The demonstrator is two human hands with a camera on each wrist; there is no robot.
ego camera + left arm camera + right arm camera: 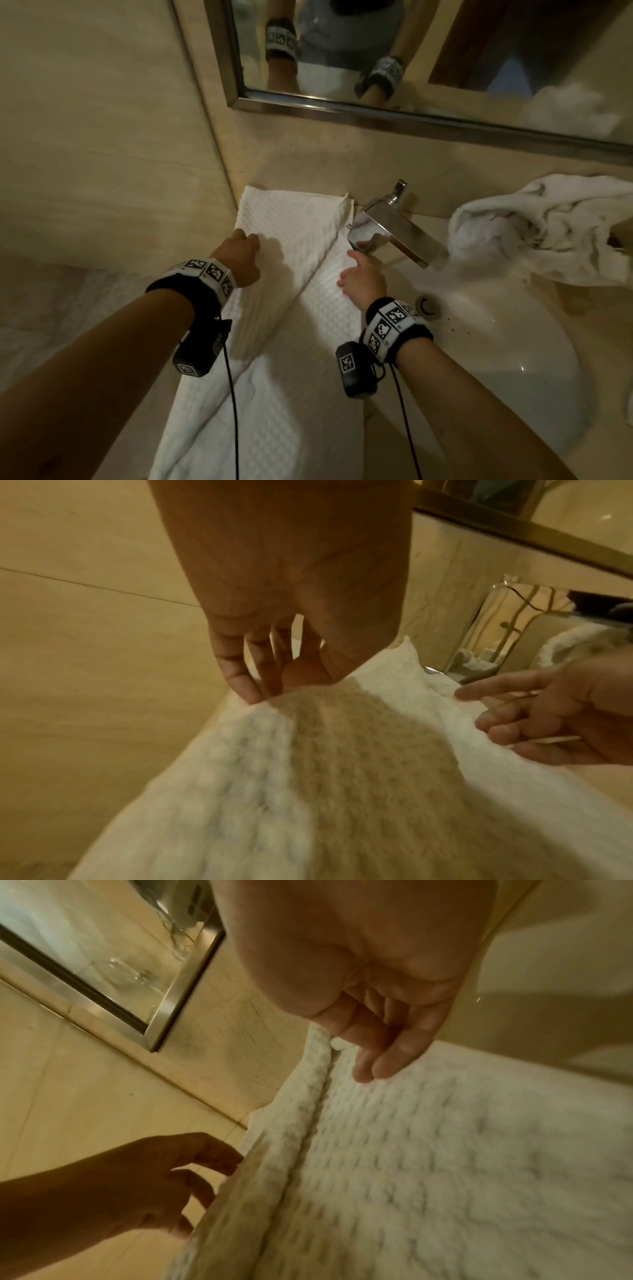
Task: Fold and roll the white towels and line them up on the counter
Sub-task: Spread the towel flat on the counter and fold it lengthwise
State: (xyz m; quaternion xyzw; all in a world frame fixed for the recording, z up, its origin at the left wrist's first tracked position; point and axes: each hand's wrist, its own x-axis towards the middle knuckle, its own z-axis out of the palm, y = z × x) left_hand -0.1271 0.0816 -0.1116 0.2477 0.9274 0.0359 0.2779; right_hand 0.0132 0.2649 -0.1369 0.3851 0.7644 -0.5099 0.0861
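Observation:
A long white waffle towel point(294, 222) lies lengthwise on the counter, one side folded over along a diagonal crease. My left hand point(246, 240) touches its left edge near the far end, fingers spread and nearly straight point(240, 683). My right hand point(352, 270) is at the towel's right edge beside the faucet, fingers straight and relaxed point(377, 1064), holding nothing. In the right wrist view the towel point(428, 1150) shows the folded layer's edge running under the hand. A second white towel point(548, 233) lies crumpled at the back right of the sink.
A chrome faucet point(394, 229) juts out just right of the towel's far end. The white sink basin point(496, 342) with its drain point(426, 305) fills the right side. A framed mirror point(376, 51) hangs above, and a tiled wall point(102, 137) closes the left.

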